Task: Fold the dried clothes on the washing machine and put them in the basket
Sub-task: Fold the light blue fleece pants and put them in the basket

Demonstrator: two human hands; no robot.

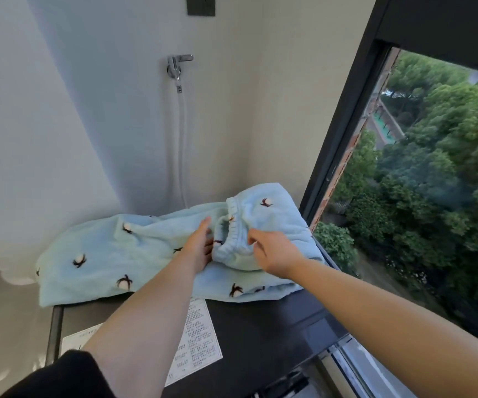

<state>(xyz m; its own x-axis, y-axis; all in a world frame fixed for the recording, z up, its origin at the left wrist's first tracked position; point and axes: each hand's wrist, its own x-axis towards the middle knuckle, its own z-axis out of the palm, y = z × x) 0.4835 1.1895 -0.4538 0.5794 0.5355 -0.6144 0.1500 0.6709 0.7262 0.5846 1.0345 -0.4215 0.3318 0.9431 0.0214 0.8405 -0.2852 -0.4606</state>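
Light blue fleece trousers [94, 254] with small dark-and-white flower marks lie spread across the dark top of the washing machine [260, 334]. Their elastic waistband [233, 225] is bunched up at the right end. My left hand [200, 245] rests flat against the fabric just left of the waistband, fingers extended and partly tucked under it. On the waistband's right side, my right hand [272, 251] pinches the waistband's edge. No basket is in view.
A white printed label [200, 340] is stuck on the machine's top. A tap with a grey hose [178, 81] hangs on the wall behind. An open window [418, 182] is at the right, right beside the machine. White fabric [10, 271] hangs at the left.
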